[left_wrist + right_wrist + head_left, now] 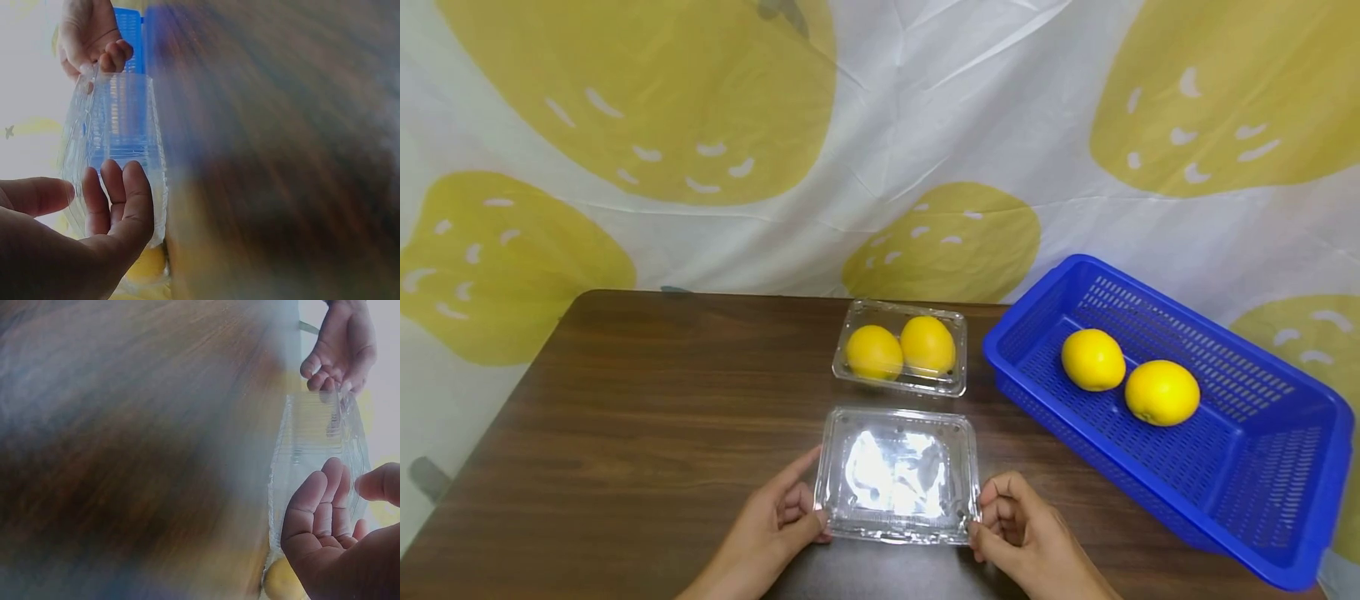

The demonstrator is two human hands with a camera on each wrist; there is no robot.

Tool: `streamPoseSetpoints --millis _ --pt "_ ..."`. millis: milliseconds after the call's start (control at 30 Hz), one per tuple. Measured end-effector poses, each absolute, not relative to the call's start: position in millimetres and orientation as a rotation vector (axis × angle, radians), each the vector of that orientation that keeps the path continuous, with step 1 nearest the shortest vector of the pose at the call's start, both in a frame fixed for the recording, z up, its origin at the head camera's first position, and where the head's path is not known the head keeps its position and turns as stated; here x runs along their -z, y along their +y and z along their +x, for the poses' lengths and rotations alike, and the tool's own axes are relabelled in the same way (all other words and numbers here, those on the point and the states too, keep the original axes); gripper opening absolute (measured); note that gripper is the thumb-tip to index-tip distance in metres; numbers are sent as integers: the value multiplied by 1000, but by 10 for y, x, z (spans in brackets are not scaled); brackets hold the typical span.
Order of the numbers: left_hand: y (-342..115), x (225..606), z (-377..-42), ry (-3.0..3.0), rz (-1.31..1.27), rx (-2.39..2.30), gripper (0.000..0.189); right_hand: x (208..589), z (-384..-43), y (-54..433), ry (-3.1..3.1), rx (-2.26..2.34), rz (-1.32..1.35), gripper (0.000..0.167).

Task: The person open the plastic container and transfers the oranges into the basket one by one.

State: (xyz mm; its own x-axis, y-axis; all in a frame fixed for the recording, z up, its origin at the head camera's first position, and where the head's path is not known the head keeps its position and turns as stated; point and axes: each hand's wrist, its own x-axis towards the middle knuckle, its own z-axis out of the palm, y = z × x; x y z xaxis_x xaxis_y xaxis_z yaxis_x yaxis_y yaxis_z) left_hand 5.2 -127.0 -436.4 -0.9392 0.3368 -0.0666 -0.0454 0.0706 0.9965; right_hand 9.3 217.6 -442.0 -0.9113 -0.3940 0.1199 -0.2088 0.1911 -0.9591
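A clear plastic clamshell box (895, 475), its lid down, is in front of me near the table's front edge. My left hand (781, 510) pinches its near left corner, thumb on top and fingers against the side. At the near right corner, my right hand (1026, 527) pinches the rim between thumb and curled fingers. Both wrist views show the box's ribbed side (128, 119) between the two hands. Glare covers much of the lid, and no fruit shows inside. Just behind stands a second clear box (898, 385) holding two yellow citrus fruits (928, 344).
To the right, a blue slotted plastic basket (1195, 508) sits at an angle with two more yellow citrus fruits (1162, 392) inside. Dark wood tabletop (647, 433) stretches to the left. A white cloth with yellow fruit prints (940, 242) hangs behind the table.
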Motion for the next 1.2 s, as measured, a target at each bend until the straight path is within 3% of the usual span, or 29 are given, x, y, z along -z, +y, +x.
streamPoseSetpoints --millis 667,900,1200 --pt "-1312 4374 88 2090 280 -1965 82 4421 52 2110 2283 1839 -608 22" --pt "-1403 4432 104 2133 322 -2019 75 4403 -26 1953 2287 1872 -511 21" --pt "-1617 4442 144 2117 188 -2067 74 4342 -183 1692 2254 1772 -390 24"
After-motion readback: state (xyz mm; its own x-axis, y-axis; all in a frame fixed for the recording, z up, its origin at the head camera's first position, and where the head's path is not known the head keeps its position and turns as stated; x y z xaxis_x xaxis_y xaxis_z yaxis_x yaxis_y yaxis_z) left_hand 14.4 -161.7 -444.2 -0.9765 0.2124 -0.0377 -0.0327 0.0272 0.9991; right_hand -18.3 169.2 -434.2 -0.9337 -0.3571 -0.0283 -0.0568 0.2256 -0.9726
